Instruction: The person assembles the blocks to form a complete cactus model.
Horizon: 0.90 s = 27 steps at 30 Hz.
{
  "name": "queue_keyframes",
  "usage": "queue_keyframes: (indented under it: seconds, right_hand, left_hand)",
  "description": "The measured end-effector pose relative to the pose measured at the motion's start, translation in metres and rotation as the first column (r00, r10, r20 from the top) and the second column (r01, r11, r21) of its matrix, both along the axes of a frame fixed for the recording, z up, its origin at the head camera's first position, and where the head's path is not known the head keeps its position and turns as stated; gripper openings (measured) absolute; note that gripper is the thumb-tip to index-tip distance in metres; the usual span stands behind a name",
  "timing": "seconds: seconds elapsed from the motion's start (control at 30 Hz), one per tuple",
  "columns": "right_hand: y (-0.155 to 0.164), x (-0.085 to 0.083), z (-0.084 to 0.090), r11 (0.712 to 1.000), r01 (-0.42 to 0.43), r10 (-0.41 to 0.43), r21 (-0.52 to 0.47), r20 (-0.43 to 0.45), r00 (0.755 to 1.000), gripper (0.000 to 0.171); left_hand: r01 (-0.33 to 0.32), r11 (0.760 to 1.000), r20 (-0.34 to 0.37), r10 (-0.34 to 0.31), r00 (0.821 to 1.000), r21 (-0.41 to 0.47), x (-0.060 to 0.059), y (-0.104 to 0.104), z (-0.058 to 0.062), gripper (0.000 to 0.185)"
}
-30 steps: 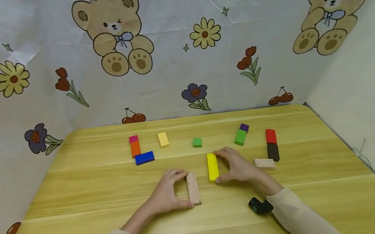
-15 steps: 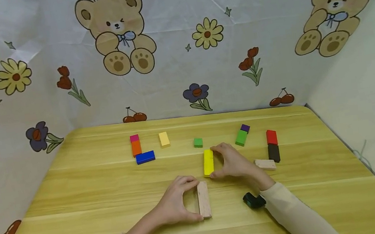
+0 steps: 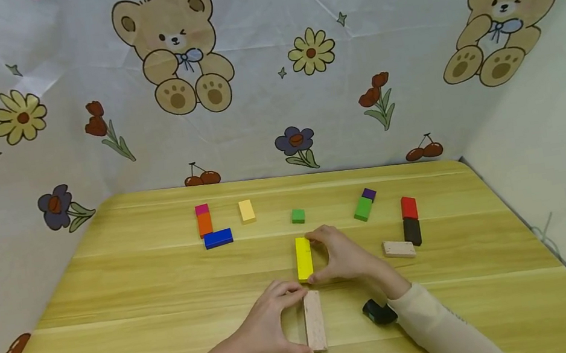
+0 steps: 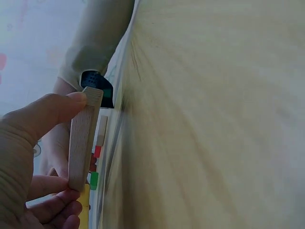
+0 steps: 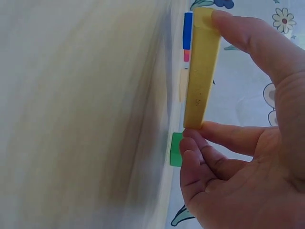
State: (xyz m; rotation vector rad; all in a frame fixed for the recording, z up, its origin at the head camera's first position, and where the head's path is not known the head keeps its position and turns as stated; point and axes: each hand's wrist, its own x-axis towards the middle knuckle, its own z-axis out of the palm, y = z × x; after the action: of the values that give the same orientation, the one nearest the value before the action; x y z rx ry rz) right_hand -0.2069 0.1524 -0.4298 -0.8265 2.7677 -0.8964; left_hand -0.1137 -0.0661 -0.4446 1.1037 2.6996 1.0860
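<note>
My left hand [image 3: 274, 324] grips a long natural-wood block [image 3: 315, 328] by its two ends, thumb near, fingers far; the same wood block [image 4: 83, 138] shows in the left wrist view. My right hand [image 3: 336, 257] pinches a long yellow block [image 3: 303, 257] end to end, just beyond the wood block; the right wrist view shows this yellow block [image 5: 201, 67] between thumb and fingers. Both blocks lie lengthwise away from me on the wooden table [image 3: 118, 323], the yellow one's near end close to the wood one's far end.
Further back lie a pink and orange pair [image 3: 204, 220], a blue block [image 3: 218, 238], a pale yellow block [image 3: 246, 210], a small green cube [image 3: 297, 216], a green and purple pair [image 3: 364, 205], red over black [image 3: 410, 218] and a second wood block [image 3: 399, 249]. Printed cloth walls surround the table.
Both hands moved their blocks: the wood block slid right and nearer me, the yellow block shifted left and slightly back, so the two now line up almost end to end.
</note>
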Motion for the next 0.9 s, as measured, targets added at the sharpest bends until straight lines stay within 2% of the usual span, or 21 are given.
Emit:
queue_keyframes:
  seconds: [0.27, 0.43, 0.7, 0.9]
  right_hand:
    - [-0.002, 0.006, -0.005, 0.999, -0.046, 0.046, 0.027, 0.004, 0.999, 0.088]
    - [-0.002, 0.009, -0.007, 0.997, -0.063, 0.063, 0.032, 0.012, 0.998, 0.089]
    - [0.000, 0.009, -0.009, 0.998, -0.062, 0.063, -0.032, 0.029, 0.998, 0.080]
    - [0.000, 0.008, -0.010, 0.997, -0.060, 0.061, -0.041, 0.028, 0.998, 0.079]
  left_hand:
    - [-0.038, 0.999, 0.059, 0.038, 0.998, 0.003, 0.002, -0.006, -0.013, 0.089]
    - [-0.031, 0.999, 0.043, 0.030, 0.999, 0.021, 0.003, -0.007, -0.018, 0.088]
    - [-0.015, 0.999, 0.013, 0.014, 1.000, 0.037, 0.002, -0.007, -0.023, 0.089]
    - [-0.019, 0.999, 0.002, 0.018, 1.000, 0.040, 0.002, -0.007, -0.023, 0.089]
